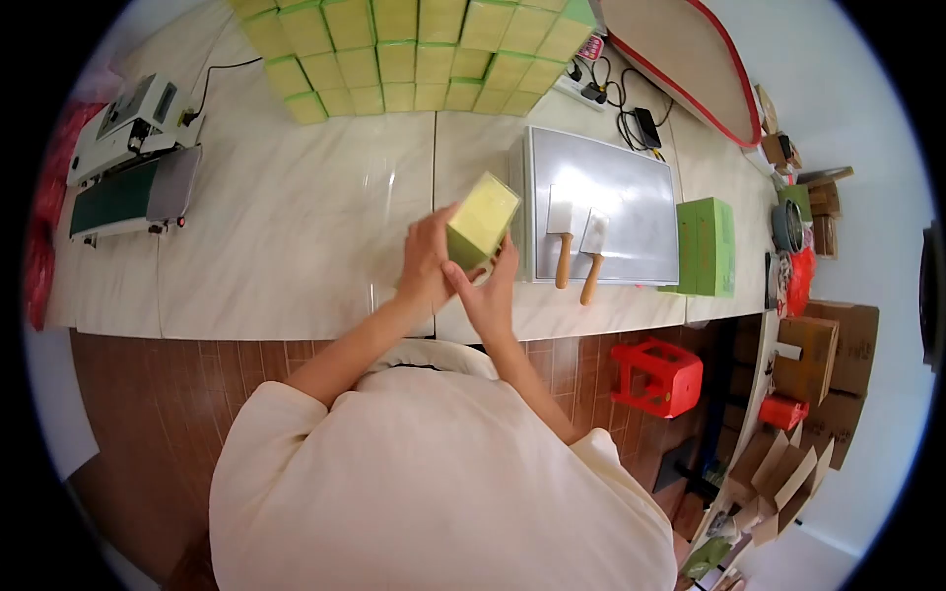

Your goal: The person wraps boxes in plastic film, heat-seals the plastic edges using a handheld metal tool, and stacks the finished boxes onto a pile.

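Observation:
A small green box (484, 216) with a pale yellow-green top is held tilted above the table's front part. My left hand (428, 258) grips its left side, and my right hand (489, 288) has its fingers around the lower right side. Just right of the hands lies a flat metal plate (631, 167) on a white base. Two scrapers with wooden handles, one (563, 258) and another (592, 266), rest on its front left part. Behind the hands, many similar green boxes (396, 61) stand stacked in rows at the back of the table.
A machine (138, 163) with a dark green belt sits at the left. Larger green boxes (707, 246) stand right of the plate. Cables and an adapter (646, 128) lie behind it. A red stool (658, 377) and cardboard boxes (838, 364) are at the right.

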Action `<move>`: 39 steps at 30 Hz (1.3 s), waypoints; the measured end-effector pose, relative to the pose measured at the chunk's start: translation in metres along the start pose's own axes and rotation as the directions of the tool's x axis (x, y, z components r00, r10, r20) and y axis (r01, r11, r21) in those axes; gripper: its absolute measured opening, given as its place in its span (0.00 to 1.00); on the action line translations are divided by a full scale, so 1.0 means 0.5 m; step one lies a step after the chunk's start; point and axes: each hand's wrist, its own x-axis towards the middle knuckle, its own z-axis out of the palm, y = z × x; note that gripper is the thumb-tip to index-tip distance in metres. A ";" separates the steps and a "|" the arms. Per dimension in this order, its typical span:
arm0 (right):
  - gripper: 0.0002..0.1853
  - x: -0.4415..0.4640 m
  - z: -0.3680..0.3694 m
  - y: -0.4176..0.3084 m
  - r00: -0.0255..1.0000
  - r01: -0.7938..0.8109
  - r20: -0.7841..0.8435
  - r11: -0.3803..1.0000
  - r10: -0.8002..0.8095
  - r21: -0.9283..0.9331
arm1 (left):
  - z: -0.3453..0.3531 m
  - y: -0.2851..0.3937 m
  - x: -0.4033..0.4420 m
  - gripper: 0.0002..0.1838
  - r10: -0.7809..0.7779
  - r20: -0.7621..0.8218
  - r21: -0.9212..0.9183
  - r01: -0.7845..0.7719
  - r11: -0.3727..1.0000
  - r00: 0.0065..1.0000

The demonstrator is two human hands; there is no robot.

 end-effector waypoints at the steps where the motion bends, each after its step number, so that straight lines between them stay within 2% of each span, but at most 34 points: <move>1: 0.49 -0.001 0.016 -0.021 0.990 -0.120 -0.052 0.972 0.133 0.204 | 0.000 0.011 -0.013 0.51 0.037 -0.005 -0.029 -0.037 0.999 0.999; 2: 0.51 -0.001 0.027 -0.035 0.959 -0.222 -0.073 0.888 0.273 0.403 | 0.004 0.004 -0.027 0.46 0.092 -0.035 -0.049 -0.093 0.994 0.995; 3: 0.51 0.001 0.029 -0.042 0.962 -0.221 -0.058 0.886 0.267 0.407 | -0.002 0.000 -0.037 0.46 0.083 -0.044 -0.038 -0.085 0.996 0.996; 5: 0.51 -0.001 0.023 -0.048 0.915 -0.297 -0.174 0.900 0.363 0.318 | -0.015 -0.006 -0.058 0.42 0.059 0.082 -0.159 -0.046 0.986 0.995; 6: 0.46 0.001 0.022 -0.035 0.917 -0.304 -0.170 0.910 0.360 0.284 | -0.026 -0.004 -0.059 0.39 0.049 0.130 -0.188 -0.023 0.982 0.990; 7: 0.46 0.006 0.019 -0.024 0.922 -0.299 -0.160 0.912 0.352 0.280 | -0.028 -0.015 -0.061 0.39 0.041 0.119 -0.187 -0.018 0.982 0.992; 9: 0.43 0.022 0.012 -0.018 0.941 -0.228 -0.209 0.955 0.266 0.192 | -0.032 -0.041 -0.054 0.37 -0.140 0.198 -0.294 0.195 0.936 0.970; 10: 0.42 0.027 0.009 -0.027 0.947 -0.214 -0.198 0.957 0.252 0.195 | -0.035 -0.048 -0.049 0.37 -0.145 0.184 -0.295 0.196 0.935 0.972; 12: 0.43 0.022 0.003 -0.043 0.974 -0.150 -0.148 0.979 0.170 0.137 | -0.047 -0.059 -0.037 0.33 -0.344 0.096 -0.562 0.336 0.756 0.934; 13: 0.44 0.018 0.001 -0.053 0.990 -0.090 -0.102 0.992 0.099 0.082 | -0.060 -0.063 -0.034 0.33 -0.353 0.082 -0.564 0.336 0.755 0.932; 14: 0.44 0.015 -0.002 -0.065 0.992 -0.083 -0.087 0.993 0.090 0.082 | -0.076 -0.067 -0.034 0.34 -0.368 0.085 -0.640 0.334 0.692 0.926; 16: 0.46 0.008 -0.011 -0.096 0.987 0.156 0.016 0.985 -0.157 0.072 | -0.116 -0.051 -0.037 0.39 -0.401 0.130 -0.761 0.351 0.546 0.907; 17: 0.46 0.009 -0.010 -0.105 0.988 0.153 0.019 0.986 -0.155 0.070 | -0.133 -0.042 -0.041 0.39 -0.403 0.132 -0.761 0.353 0.544 0.905; 19: 0.46 0.016 0.003 -0.118 0.959 0.275 0.022 0.950 -0.281 0.150 | -0.164 -0.027 -0.049 0.39 -0.432 0.021 -0.808 0.270 0.524 0.902; 20: 0.46 0.021 0.015 -0.118 0.961 0.270 0.021 0.951 -0.277 0.150 | -0.178 -0.021 -0.050 0.40 -0.425 -0.034 -0.789 0.237 0.567 0.905; 21: 0.46 0.029 0.030 -0.114 0.959 0.253 0.073 0.944 -0.273 0.210 | -0.184 -0.026 -0.052 0.40 -0.425 -0.031 -0.787 0.240 0.568 0.904; 23: 0.46 0.041 0.054 -0.097 0.954 0.232 0.123 0.934 -0.273 0.273 | -0.198 -0.045 -0.052 0.41 -0.453 -0.083 -0.683 0.281 0.674 0.888; 25: 0.46 0.043 0.075 -0.073 0.941 0.119 0.270 0.948 -0.202 0.295 | -0.194 -0.074 -0.064 0.41 -0.473 -0.062 -0.664 0.318 0.677 0.879; 26: 0.46 0.039 0.081 -0.062 0.943 0.117 0.268 0.948 -0.200 0.297 | -0.188 -0.087 -0.071 0.40 -0.482 -0.045 -0.641 0.345 0.686 0.875; 29: 0.47 0.036 0.067 -0.048 0.932 0.090 0.317 0.960 -0.175 0.264 | -0.190 -0.102 -0.074 0.35 -0.483 -0.043 -0.591 0.367 0.718 0.875; 31: 0.50 0.042 0.029 -0.064 0.875 0.236 0.415 0.968 -0.248 0.080 | -0.191 -0.092 -0.068 0.31 -0.462 -0.040 -0.564 0.362 0.742 0.886; 32: 0.50 0.047 0.011 -0.063 0.887 0.226 0.398 0.972 -0.233 0.065 | -0.194 -0.083 -0.062 0.28 -0.433 -0.118 -0.548 0.305 0.779 0.894; 34: 0.47 0.057 -0.030 -0.053 0.911 0.345 0.262 0.936 -0.317 -0.066 | -0.211 -0.042 -0.040 0.23 -0.366 -0.283 -0.460 0.209 0.863 0.887; 35: 0.43 0.070 -0.052 -0.025 0.948 0.304 0.155 0.934 -0.277 -0.187 | -0.224 -0.020 -0.029 0.23 -0.360 -0.268 -0.467 0.206 0.860 0.893; 36: 0.38 0.084 -0.074 0.012 0.967 0.252 0.047 0.922 -0.249 -0.295 | -0.240 -0.001 -0.020 0.19 -0.275 -0.282 -0.369 0.160 0.915 0.919; 37: 0.34 0.095 -0.098 0.046 0.983 0.146 -0.049 0.908 -0.179 -0.393 | -0.251 0.010 -0.015 0.15 -0.188 -0.292 -0.262 0.111 0.959 0.938; 38: 0.29 0.101 -0.124 0.076 0.982 0.032 -0.148 0.880 -0.116 -0.473 | -0.258 0.016 -0.011 0.15 -0.188 -0.292 -0.259 0.112 0.960 0.938; 39: 0.26 0.097 -0.151 0.094 0.984 -0.041 -0.162 0.787 -0.075 -0.615 | -0.264 0.020 -0.006 0.10 -0.085 -0.221 -0.125 0.058 0.990 0.971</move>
